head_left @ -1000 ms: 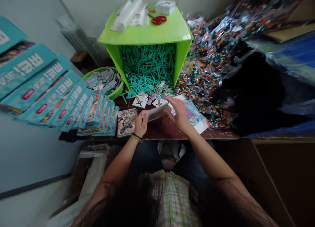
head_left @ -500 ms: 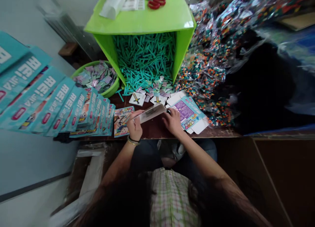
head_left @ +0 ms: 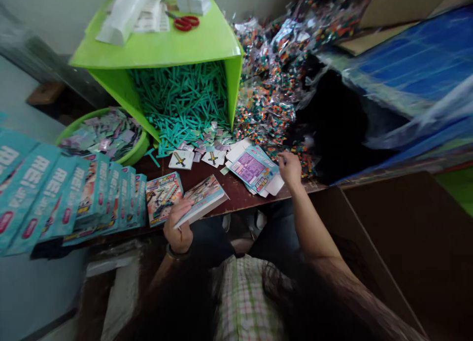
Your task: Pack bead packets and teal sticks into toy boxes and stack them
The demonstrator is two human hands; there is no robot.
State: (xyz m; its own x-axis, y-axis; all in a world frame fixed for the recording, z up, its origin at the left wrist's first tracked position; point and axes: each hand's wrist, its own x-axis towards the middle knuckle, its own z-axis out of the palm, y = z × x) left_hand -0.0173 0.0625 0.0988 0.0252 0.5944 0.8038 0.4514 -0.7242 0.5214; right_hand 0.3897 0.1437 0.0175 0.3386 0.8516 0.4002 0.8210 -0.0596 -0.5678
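My left hand grips a closed flat printed box by its near end, low over the table's front edge. My right hand reaches right, its fingers curled at the edge of a heap of clear bags of coloured beads; whether it holds a bag I cannot make out. Just left of that hand lies a stack of unfolded flat box blanks with a purple panel. Another closed box lies flat beside the held one.
A row of teal boxes stands at the left. A green bin on its side spills teal sticks; red scissors lie on top. A green bowl holds small packets. Sword cards lie mid-table. Blue sheeting lies right.
My right hand let go of the box and moved right to the bead bags. My left hand lowered the box toward the table's near edge. The view swung right.
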